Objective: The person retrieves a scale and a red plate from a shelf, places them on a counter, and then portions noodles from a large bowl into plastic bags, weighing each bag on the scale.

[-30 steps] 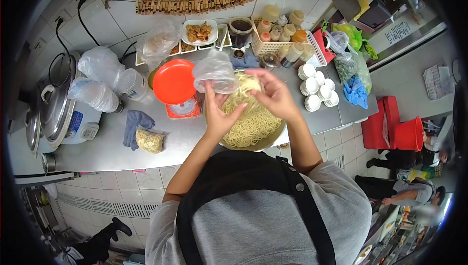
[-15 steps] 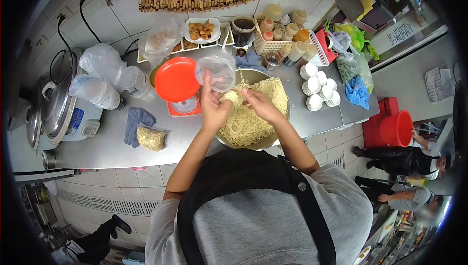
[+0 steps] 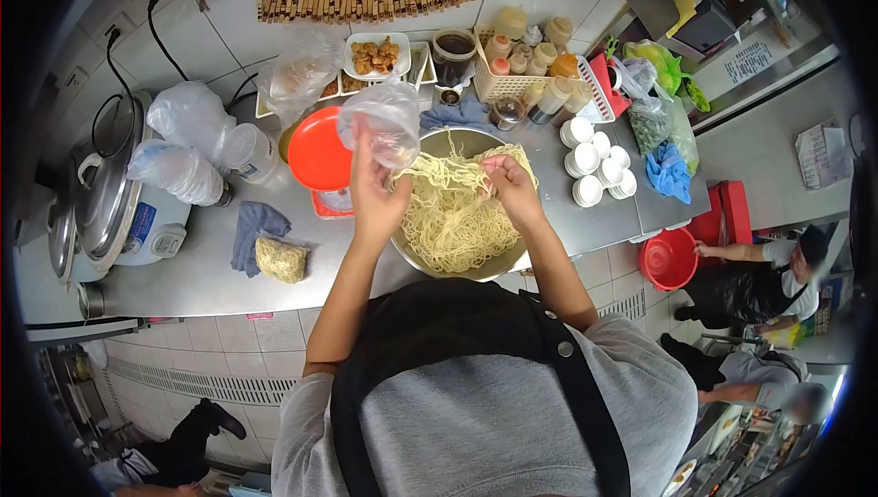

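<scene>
A clear plastic bag [image 3: 389, 117] hangs about the raised fingers of my left hand [image 3: 377, 200], which grips it. My right hand [image 3: 514, 193] pinches some pale yellow noodles [image 3: 444, 171]. These strands stretch across to my left hand, above a large metal bowl [image 3: 405, 257]. More noodles [image 3: 462, 232] fill the bowl in a tangled heap. Just left of my left hand is a scale [image 3: 331, 203] with a round red pan [image 3: 315, 151]; the bag and hand cover part of it.
A bagged portion of noodles [image 3: 281, 259] lies by a grey-blue cloth [image 3: 259, 227]. Stacked white cups [image 3: 583, 160] and a basket of sauce bottles [image 3: 498, 85] stand to the right. Rice cookers [image 3: 128, 213] are far left. At right, a co-worker [image 3: 750, 282] holds a red bucket [image 3: 668, 259].
My hands have moved apart, stretching noodles between them. The bag has shifted left with my left hand. At right, the co-worker has moved the red bucket towards the counter.
</scene>
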A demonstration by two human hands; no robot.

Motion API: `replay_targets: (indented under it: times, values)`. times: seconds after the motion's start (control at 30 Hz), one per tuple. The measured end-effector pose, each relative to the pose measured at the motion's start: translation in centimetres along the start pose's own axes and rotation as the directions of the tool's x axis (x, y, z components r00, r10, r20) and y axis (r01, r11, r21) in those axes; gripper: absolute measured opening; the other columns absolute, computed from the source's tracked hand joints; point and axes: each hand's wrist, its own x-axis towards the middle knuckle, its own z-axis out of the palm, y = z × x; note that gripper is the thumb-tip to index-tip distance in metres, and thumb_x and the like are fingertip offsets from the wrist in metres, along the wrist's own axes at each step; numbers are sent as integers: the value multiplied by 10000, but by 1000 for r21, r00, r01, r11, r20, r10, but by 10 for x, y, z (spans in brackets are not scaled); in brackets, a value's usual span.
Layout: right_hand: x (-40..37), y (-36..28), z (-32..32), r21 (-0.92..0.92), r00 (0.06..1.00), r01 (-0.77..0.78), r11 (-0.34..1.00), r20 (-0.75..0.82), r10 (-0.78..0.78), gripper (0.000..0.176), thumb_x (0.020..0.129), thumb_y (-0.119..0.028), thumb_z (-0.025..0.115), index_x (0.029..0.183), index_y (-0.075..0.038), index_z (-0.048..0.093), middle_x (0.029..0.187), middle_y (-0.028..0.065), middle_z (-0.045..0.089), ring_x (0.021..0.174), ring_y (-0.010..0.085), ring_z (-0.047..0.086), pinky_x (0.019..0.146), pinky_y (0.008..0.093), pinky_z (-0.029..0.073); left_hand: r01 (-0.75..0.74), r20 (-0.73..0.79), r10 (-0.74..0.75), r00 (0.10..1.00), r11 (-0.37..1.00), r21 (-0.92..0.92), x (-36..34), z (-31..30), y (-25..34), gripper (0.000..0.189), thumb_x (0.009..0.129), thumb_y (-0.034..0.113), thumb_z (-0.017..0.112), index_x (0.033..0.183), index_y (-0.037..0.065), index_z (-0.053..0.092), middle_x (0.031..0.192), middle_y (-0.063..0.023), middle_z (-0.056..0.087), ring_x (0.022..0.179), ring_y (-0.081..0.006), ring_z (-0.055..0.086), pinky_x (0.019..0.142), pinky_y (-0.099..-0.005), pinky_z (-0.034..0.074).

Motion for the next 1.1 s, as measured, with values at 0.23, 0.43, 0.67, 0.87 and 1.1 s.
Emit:
replay_targets:
  times: [0.23,0.43,0.67,0.87,1.1]
  values:
    - [-16,-43,12,447,958,20,894,248,-145,200,839,-24,548,1017,-78,473,932,-34,487,808,25,455,686,190,388,-66,312,19,950,988,142,-4,17,-6,904,695,-71,592,1433,19,78,1375,-149,312,1249,-257,368,1023,-369,306]
    - [-9,-60,18,192,900,287,938,282,-333,359,766,52,587,1071,-70,444,955,-21,481,811,36,482,675,173,405,158,292,-80,953,954,-256,-4,37,4,810,728,-109,568,1420,8,164,1221,-125,459,1081,-171,525,906,-282,425]
    - [-10,-42,30,-39,934,270,962,252,-252,250,781,57,554,1022,-11,549,883,-1,576,768,50,535,657,197,440,116,127,-100,987,985,-125,-7,37,-6,670,772,-80,573,1376,-18,289,1093,-107,561,993,-139,563,856,-232,427]
    - [-19,-55,29,-157,900,418,895,201,-386,78,794,-35,642,860,5,632,830,-1,589,714,53,542,643,199,441,110,89,-107,990,993,-30,2,30,-3,614,818,-35,588,1361,-39,302,1201,-105,504,1008,-111,525,836,-239,440]
    - [-34,-90,17,29,901,413,910,130,-414,158,815,-68,629,949,14,614,873,32,605,734,102,569,665,226,451,-52,154,19,988,976,211,-5,15,5,723,769,26,656,1389,30,285,1343,-163,401,1144,-205,475,900,-313,427]
